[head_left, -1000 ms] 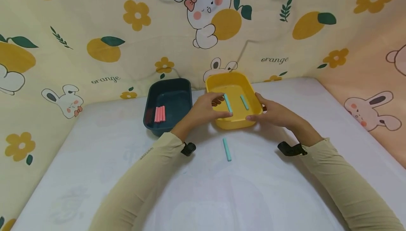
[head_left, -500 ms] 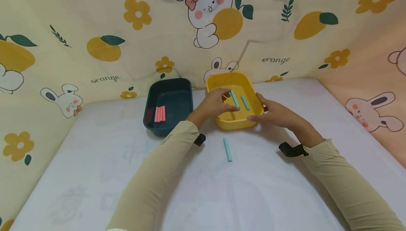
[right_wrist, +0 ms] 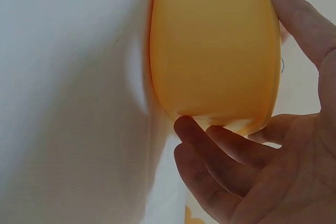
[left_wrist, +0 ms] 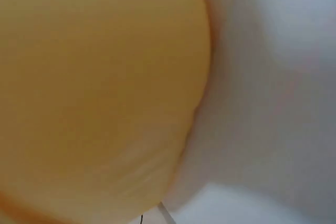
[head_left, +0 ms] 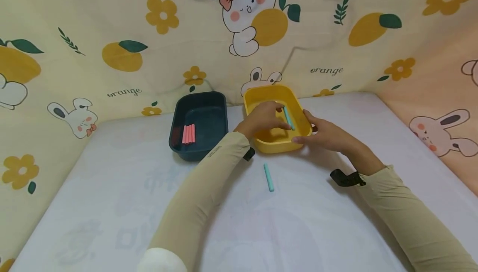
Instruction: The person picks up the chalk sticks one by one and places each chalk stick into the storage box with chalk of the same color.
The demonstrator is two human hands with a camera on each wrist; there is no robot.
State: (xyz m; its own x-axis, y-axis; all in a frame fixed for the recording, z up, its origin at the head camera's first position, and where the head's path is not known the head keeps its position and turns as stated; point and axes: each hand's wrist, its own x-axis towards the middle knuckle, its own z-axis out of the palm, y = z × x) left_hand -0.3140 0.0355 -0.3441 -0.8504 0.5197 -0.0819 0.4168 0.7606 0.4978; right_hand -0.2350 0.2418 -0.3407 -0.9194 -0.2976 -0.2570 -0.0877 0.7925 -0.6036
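My left hand (head_left: 264, 118) reaches over the near-left side of the yellow bin (head_left: 278, 146). Between its thumb and fingertips it pinches a teal chalk stick (head_left: 288, 118), low inside the bin. A second teal stick lay there earlier; now the two overlap in view and I cannot separate them. The right hand (head_left: 325, 134) holds the bin's right side, thumb on the rim and fingers against the outer wall, as the right wrist view shows with the hand (right_wrist: 283, 156). Only the bin's outer wall (left_wrist: 105, 87) fills the left wrist view, without the hand.
Another teal chalk stick (head_left: 268, 177) lies on the white table (head_left: 112, 189) in front of the bin. To the left stands a dark blue bin (head_left: 204, 116) with several pink chalk sticks (head_left: 189, 134) side by side. A patterned cloth (head_left: 224, 68) hangs behind.
My left hand has moved to the right and deeper over the yellow bin, bringing its teal chalk stick to the one lying inside. The right hand keeps its hold on the bin.
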